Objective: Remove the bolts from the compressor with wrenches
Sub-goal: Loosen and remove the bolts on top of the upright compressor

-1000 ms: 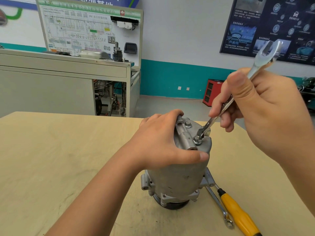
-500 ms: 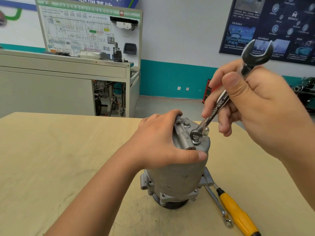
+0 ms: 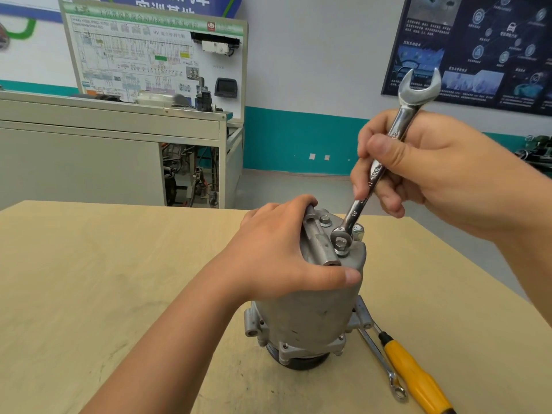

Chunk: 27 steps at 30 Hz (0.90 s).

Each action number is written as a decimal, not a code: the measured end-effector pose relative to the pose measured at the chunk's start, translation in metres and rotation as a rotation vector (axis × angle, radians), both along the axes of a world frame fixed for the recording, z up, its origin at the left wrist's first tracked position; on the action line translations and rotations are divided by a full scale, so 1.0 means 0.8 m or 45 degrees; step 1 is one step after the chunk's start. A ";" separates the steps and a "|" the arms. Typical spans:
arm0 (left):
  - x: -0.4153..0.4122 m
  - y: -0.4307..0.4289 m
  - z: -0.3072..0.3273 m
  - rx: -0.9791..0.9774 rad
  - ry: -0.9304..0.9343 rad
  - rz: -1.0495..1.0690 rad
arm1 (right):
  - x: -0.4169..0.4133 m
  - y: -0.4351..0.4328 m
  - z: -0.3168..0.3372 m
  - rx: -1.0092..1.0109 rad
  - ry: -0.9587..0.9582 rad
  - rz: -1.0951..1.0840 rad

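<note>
Compressor [image 3: 310, 312] stood on tabletop [image 3: 104, 279], left hand [image 3: 277, 252] in firm grip round its top; right hand [image 3: 433, 180] gripped wrench [image 3: 357, 210], shaft slanting down-left to ring end on bolt [image 3: 340, 244].

I see a dull grey compressor [image 3: 310, 318], a pale tan table [image 3: 89, 279], a shiny silver wrench [image 3: 377, 171], a screwdriver [image 3: 413, 380] with yellow handle and black collar, a teal band [image 3: 298, 141] across a white wall [image 3: 313, 55]

The table [image 3: 89, 279] bears the compressor [image 3: 307, 318], a wrench [image 3: 392, 377] and a yellow-handled screwdriver [image 3: 415, 380].
</note>
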<state>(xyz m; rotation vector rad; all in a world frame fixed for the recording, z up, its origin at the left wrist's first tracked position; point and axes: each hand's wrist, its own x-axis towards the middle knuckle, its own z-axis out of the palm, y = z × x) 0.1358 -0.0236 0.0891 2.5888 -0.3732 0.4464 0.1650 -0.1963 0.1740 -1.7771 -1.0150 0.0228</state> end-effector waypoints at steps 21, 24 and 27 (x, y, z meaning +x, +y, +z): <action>0.000 0.000 0.001 0.003 0.000 0.002 | 0.002 0.029 0.010 -0.262 -0.276 -0.277; 0.000 0.000 0.001 0.007 0.005 0.000 | 0.001 0.040 0.013 -0.361 -0.336 -0.321; 0.000 0.000 0.002 -0.020 0.007 -0.016 | -0.004 0.044 0.015 -0.417 -0.395 -0.312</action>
